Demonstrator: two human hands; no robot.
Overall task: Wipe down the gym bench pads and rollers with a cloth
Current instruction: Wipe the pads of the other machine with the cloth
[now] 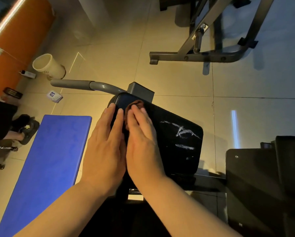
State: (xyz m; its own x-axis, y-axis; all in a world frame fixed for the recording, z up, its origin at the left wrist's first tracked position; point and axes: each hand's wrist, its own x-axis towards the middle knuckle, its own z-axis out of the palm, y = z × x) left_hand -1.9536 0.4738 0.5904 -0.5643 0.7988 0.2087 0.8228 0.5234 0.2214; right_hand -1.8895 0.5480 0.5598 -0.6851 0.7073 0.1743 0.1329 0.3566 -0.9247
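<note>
Brown cloth (137, 103) sits bunched at the far end of the black pad (169, 159), pressed down by the right hand (143, 139), whose fingers (134, 115) are straight and flat. The left hand (105, 142) lies alongside, palm down on the pad's edge, fingers released. A blue mat (49, 159) lies just left.

2 bare forearms (71, 204), bare left hand (105, 147), bare right hand (143, 146), fingers (115, 124) with short plain nails

No readable text, floor packet (55, 96) label blurred
</note>
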